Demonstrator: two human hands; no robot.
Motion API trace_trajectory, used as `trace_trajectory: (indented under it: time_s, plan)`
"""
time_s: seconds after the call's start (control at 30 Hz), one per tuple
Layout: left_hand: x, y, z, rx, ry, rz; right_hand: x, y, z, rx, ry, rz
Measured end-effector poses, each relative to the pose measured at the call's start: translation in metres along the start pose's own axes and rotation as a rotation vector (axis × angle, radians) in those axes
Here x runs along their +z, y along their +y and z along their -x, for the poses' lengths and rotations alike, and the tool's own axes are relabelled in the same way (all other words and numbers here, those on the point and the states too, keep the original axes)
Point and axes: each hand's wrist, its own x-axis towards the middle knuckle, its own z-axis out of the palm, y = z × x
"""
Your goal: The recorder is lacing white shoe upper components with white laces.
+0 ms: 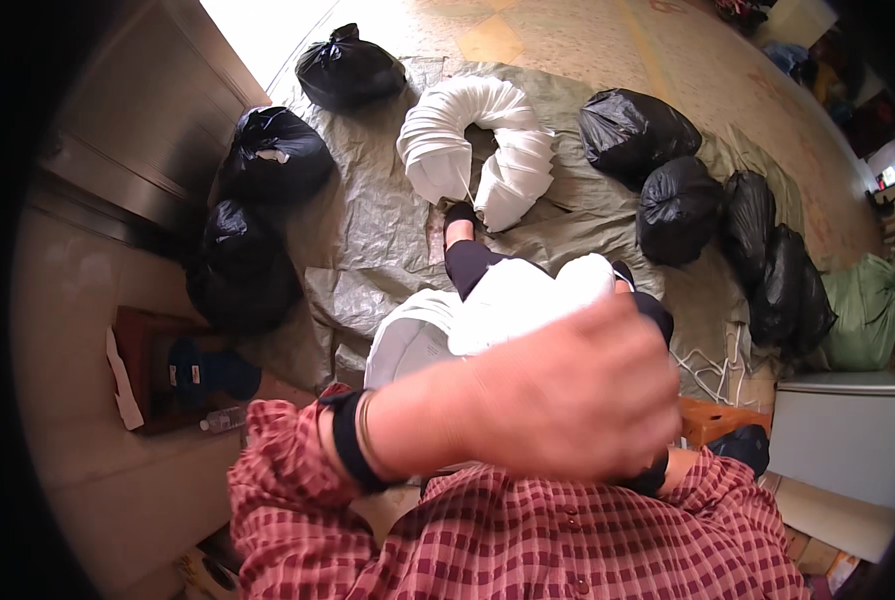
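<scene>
My left hand reaches across in front of my body, blurred by motion, its fingers curled in. What it may hold is hidden. Behind it, only the wrist of my right arm shows, with a dark band; my right hand is covered. Just beyond the left hand, white soft-looking pieces lie over my legs. A curved stack of white pieces sits left of them. Farther out, a long row of nested white pieces bends into a ring beside my foot.
A grey-green tarp covers the floor. Filled black bags stand left and right. A green sack, a pale box-like surface and white cords are at right. A clear bottle lies left.
</scene>
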Motion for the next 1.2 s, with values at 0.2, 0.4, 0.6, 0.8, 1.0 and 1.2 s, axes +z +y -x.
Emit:
trace_trajectory:
  time_s: [0.2, 0.4, 0.6, 0.8, 1.0, 1.2]
  plan:
    - [0.118, -0.056, 0.223, -1.160, 0.402, 0.010, -0.028, -0.002, -0.001, -0.313, -0.067, 0.678]
    - [0.211, -0.014, 0.291, -1.127, 0.025, 0.581, -0.031, 0.015, 0.011, -0.070, -0.027, 0.311]
    - [0.109, -0.021, 0.222, -1.220, 0.009, 0.049, -0.045, -0.017, 0.017, -0.055, -0.102, 0.327]
    - [0.043, 0.035, 0.105, -0.776, -0.034, -0.080, -0.081, -0.027, 0.077, 0.243, 0.005, -0.529]
    - [0.093, 0.066, 0.072, -0.542, -0.223, 0.092, -0.089, -0.002, 0.075, 0.321, 0.377, -1.174]
    - [0.136, 0.043, 0.064, -0.469, -0.184, -0.203, -0.104, 0.008, 0.032, 0.274, 0.440, -1.213]
